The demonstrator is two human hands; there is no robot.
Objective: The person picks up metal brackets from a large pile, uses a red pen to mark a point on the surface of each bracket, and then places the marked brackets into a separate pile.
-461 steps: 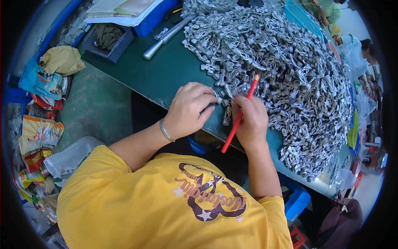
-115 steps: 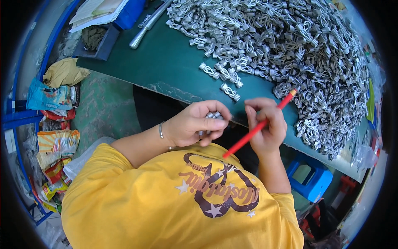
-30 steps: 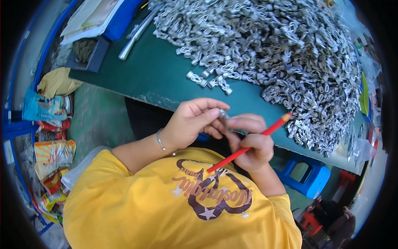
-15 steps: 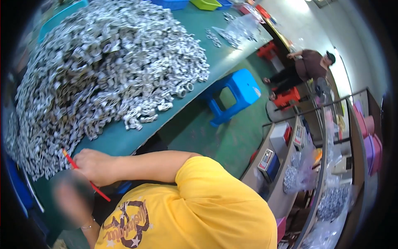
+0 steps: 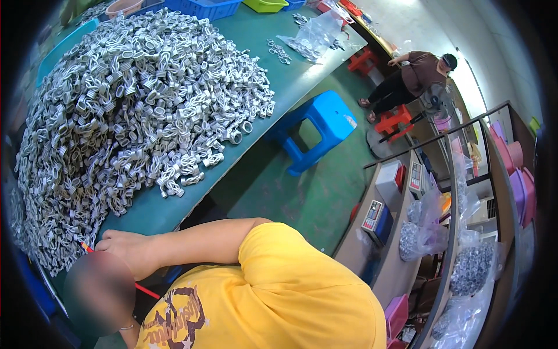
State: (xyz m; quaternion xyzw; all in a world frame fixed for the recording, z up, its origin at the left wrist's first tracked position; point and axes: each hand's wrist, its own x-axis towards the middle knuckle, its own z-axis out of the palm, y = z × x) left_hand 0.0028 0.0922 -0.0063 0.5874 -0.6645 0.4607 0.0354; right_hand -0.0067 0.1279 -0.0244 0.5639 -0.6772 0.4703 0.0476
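Note:
My right hand [image 5: 129, 253] reaches leftward past the table edge, its fingers curled closed round a thin red rod [image 5: 147, 291] with an orange tip. The rod's middle is hidden by the hands, and its tip points at the lower edge of a large pile of small grey looped pieces with ribbed rings [image 5: 151, 110]. Close beside it, my left hand [image 5: 107, 305] is blurred over, with a bracelet at its wrist; its fingers cannot be made out. The pile covers much of the green table [image 5: 157, 205].
A blue plastic stool [image 5: 325, 125] stands beyond the table edge. Blue and lime baskets [image 5: 261, 4] and a clear bag [image 5: 314, 39] lie at the table's far end. Scales [image 5: 378, 223] and filled bags [image 5: 472, 270] occupy shelves at right. Another person [image 5: 423, 78] sits farther back.
Both hands sit slightly lower in the picture, with the red rod still held. Less of the rod shows between them. The whole view has shifted a little, and the background has moved leftward.

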